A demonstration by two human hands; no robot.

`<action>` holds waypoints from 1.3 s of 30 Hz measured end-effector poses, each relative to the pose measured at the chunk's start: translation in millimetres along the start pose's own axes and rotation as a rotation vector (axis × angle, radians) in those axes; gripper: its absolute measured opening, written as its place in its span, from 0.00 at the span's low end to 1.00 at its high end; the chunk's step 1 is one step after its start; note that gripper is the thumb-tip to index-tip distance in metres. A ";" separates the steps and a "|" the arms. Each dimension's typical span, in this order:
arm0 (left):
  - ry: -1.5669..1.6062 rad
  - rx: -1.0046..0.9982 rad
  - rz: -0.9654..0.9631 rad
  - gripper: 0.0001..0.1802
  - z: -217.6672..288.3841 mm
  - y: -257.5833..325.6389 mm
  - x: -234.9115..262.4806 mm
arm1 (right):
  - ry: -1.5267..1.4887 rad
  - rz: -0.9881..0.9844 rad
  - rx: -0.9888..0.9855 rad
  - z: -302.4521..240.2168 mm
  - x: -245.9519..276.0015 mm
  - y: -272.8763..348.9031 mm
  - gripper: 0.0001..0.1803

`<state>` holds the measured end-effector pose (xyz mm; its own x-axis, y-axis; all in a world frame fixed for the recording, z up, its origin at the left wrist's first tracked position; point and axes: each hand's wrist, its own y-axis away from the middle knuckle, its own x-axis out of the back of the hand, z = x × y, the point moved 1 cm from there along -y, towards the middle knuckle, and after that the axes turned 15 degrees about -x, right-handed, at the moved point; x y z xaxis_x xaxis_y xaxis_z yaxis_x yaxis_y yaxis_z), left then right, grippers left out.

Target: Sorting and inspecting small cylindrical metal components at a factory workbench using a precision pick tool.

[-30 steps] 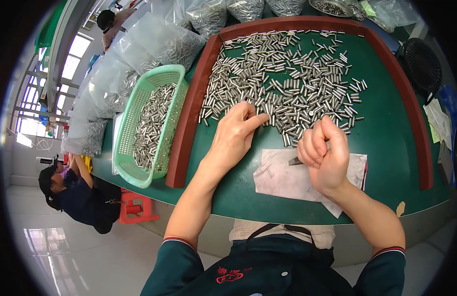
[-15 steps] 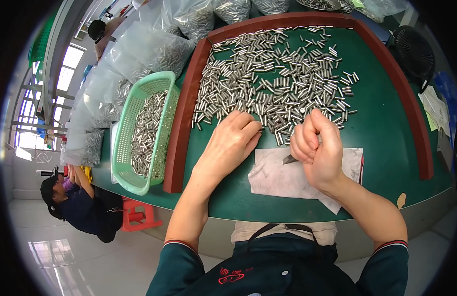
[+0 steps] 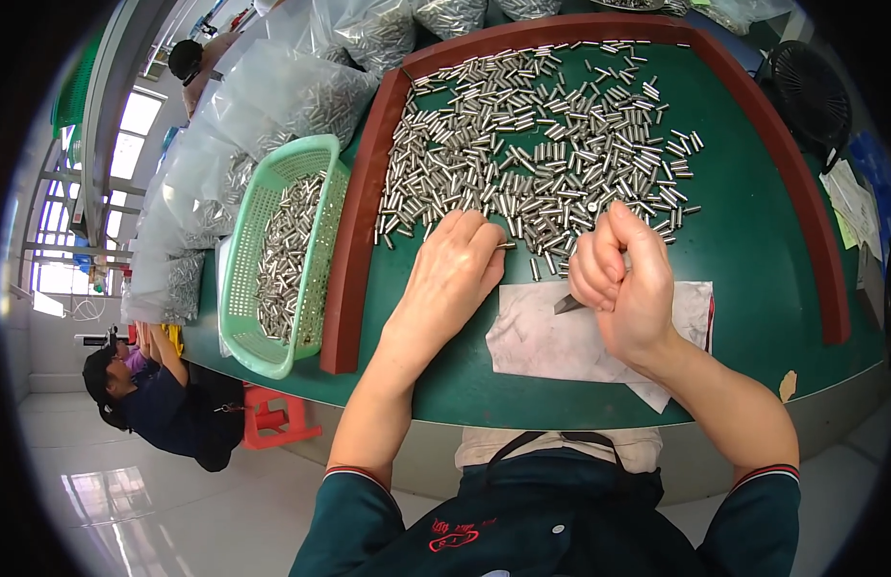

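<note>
Resting palm-down on green desk (image 3: 753,240), left hand (image 3: 452,279) pinches one metal pin (image 3: 506,245) at fingertips, at near edge of pin pile (image 3: 541,144). Right hand (image 3: 623,279) fisted around small blade tool (image 3: 567,304), tip above grey cloth (image 3: 551,337). Green basket (image 3: 243,288) of pins left of red rim (image 3: 354,260).

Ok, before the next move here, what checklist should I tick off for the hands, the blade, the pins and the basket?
1. Left hand has a metal pin at its fingertips: ok.
2. Right hand closed around small blade: ok.
3. Blade tip over the paper sheet: ok.
4. Blade tip apart from left hand: ok.
5. Loose pin pile inside the red rim: ok.
6. Green basket has room: ok.
</note>
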<state>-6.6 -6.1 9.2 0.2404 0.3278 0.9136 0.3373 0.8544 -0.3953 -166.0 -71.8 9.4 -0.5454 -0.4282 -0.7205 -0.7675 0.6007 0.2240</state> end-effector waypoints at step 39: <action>0.377 -0.048 -0.070 0.08 32.9 1.2 6.8 | 0.072 -0.060 0.127 1.6 -2.9 -5.9 0.24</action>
<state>-34.5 10.5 18.1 0.5300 0.0910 0.8431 0.4043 0.8468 -0.3456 -159.3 -73.0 9.1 -0.5265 -0.5104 -0.6799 -0.7530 0.6513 0.0942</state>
